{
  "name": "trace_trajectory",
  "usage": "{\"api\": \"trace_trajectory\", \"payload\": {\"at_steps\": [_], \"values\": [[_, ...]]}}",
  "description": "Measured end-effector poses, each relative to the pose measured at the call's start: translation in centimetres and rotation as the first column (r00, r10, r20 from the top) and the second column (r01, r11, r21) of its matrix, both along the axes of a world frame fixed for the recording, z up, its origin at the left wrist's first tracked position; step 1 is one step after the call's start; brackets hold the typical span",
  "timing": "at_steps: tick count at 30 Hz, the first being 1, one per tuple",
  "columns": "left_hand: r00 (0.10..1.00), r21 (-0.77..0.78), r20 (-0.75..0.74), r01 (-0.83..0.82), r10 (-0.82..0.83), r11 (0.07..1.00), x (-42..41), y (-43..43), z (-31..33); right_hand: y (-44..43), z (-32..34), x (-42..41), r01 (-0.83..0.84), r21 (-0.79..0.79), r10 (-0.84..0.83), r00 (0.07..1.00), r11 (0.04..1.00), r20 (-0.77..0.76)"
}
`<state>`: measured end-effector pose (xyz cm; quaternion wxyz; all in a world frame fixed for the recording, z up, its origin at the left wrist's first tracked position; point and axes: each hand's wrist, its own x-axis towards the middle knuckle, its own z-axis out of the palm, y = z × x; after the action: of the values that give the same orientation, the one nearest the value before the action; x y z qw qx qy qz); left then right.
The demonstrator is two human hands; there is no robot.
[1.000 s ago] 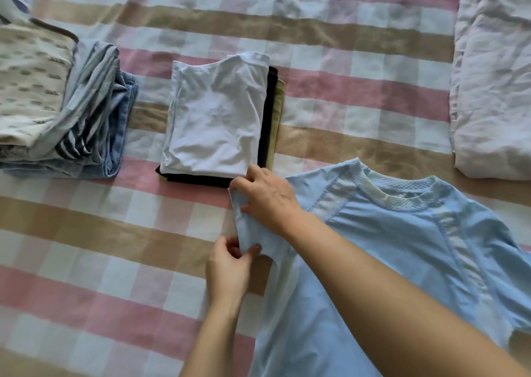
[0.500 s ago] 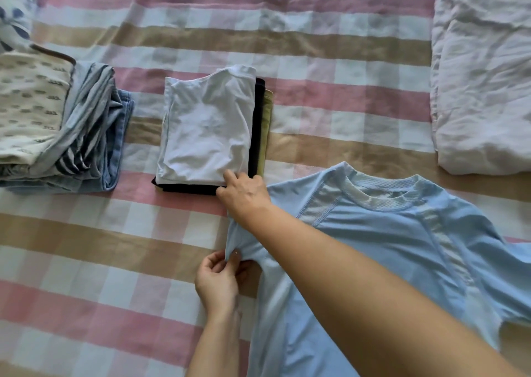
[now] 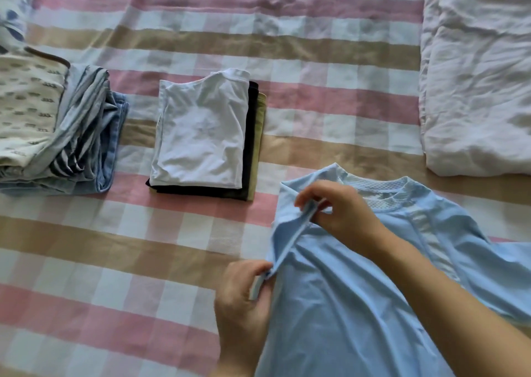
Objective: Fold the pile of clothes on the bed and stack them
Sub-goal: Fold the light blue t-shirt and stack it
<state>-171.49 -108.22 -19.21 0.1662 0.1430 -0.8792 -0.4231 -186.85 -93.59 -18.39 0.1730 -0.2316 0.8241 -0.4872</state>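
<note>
pinching the blue shirt by its sleeve edge with the right hand | left hand fingers curling round the same edge, nearer | lying spread under both hands on the bed sheet | folded stack sitting beyond the fingertips, apart

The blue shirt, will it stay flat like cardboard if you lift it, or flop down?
Probably flop: the blue shirt sags and wrinkles between the left hand and right hand, which pinch its sleeve edge. It is likely light too, since fingertip pinches alone hold that edge up.
</note>
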Motion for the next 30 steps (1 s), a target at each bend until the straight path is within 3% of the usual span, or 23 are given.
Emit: {"api": "trace_trajectory", "payload": {"at_steps": [2, 4, 7, 9, 12, 17, 20, 24, 30], "values": [[0.981, -0.17, 0.003, 0.194, -0.196, 0.966, 0.1, 1.1, -0.5, 2.5, -0.7, 0.9, -0.005, 0.101, 0.011, 0.998, 0.995, -0.059], [0.944, -0.294, 0.124, 0.328, -0.305, 0.898, 0.1, 2.1, -1.3, 3.9, -1.7, 1.9, -0.008, 0.208, 0.025, 0.997, 0.978, -0.078], [0.913, -0.283, 0.262, 0.384, -0.314, 0.879, -0.2, 3.1, -1.6, 4.7, -2.8, 3.6, 0.04, 0.308, 0.036, 0.97, 0.95, -0.239], [0.932, -0.238, 0.204, 0.343, -0.299, 0.909, -1.5, 3.6, -1.5, 4.8, -3.4, 4.7, 0.18, 0.318, -0.062, 0.936, 0.931, -0.347], [0.931, -0.319, 0.161, 0.362, -0.326, 0.876, -5.1, 4.1, -1.7, 3.8, -4.0, 6.4, 0.329, 0.324, -0.188, 0.898, 0.887, -0.397], [0.804, -0.383, 0.513, 0.528, -0.301, 0.758, -10.7, 2.9, -4.8, 2.4, -4.8, 8.0, 0.403, 0.464, -0.198, 0.881, 0.788, -0.429], [0.788, -0.415, 0.572, 0.519, -0.229, 0.747, -12.0, 1.3, -7.0, 1.6, -5.4, 8.6, 0.39, 0.398, -0.162, 0.852, 0.83, -0.497], [0.804, -0.454, 0.564, 0.491, -0.186, 0.743, -12.9, 0.9, -7.9, 2.3, -6.8, 9.1, 0.351, 0.478, -0.023, 0.823, 0.805, -0.567], [0.882, -0.403, 0.459, 0.313, -0.106, 0.86, -13.3, 3.1, -6.6, 4.5, -6.6, 9.7, 0.358, 0.482, -0.082, 0.86, 0.8, -0.504]]}}
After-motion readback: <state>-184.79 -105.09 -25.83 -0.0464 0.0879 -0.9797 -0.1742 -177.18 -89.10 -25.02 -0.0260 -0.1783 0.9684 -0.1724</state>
